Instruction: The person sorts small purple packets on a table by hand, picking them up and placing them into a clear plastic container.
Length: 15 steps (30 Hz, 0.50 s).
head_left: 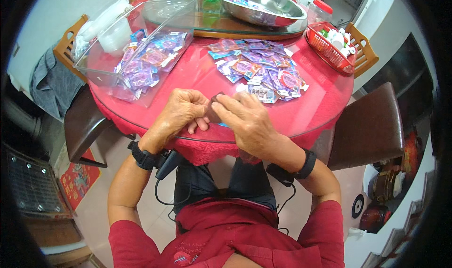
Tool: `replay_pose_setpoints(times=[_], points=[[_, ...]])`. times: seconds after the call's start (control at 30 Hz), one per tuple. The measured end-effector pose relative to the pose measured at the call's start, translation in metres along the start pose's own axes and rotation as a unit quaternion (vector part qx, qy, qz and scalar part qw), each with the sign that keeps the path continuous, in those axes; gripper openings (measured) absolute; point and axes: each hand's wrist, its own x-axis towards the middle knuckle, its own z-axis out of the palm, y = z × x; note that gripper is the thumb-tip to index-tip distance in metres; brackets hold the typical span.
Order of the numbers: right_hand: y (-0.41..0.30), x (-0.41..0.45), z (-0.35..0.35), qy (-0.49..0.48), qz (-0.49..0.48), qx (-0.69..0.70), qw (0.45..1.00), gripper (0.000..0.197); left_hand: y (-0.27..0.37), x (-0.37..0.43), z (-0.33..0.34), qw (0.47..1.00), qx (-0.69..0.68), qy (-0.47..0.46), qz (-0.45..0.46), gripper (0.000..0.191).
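Observation:
Close to the table's near edge, my left hand (185, 109) and my right hand (245, 119) meet around a small dark brown piece (214, 117). It looks thin and flat, but fingers cover much of it, so its exact kind cannot be told. Both hands pinch it between thumb and fingers. A bit of blue shows beneath my right fingers. Just beyond my right hand lies a loose pile of small purple, blue and orange printed packets (263, 65). Left of it stands a clear plastic box (97, 72), with similar packets (153, 59) inside.
The round table (190, 77) has a red cloth under a clear cover. A steel basin (282, 7) holding packets stands on a glass turntable (208, 29). At right are a red basket (326, 45) of small items and a red-lidded jar (319, 12). Brown chairs (369, 127) flank me.

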Motion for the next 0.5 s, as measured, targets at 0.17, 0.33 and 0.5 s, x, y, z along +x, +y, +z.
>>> replay_pose_setpoints(times=[0.17,0.33,0.5], points=[[-0.001,-0.011,0.007,-0.067,-0.049,-0.100,0.992,0.051,0.000,0.002,0.000,0.999,0.028,-0.015,-0.005,0.013],[-0.002,-0.020,-0.010,-0.101,-0.058,-0.112,0.987,0.052,0.007,0.000,0.006,0.998,0.063,-0.006,-0.028,0.012],[0.001,-0.034,-0.022,-0.114,-0.041,-0.109,0.987,0.051,0.008,-0.001,0.009,0.998,0.061,-0.004,-0.025,0.012]])
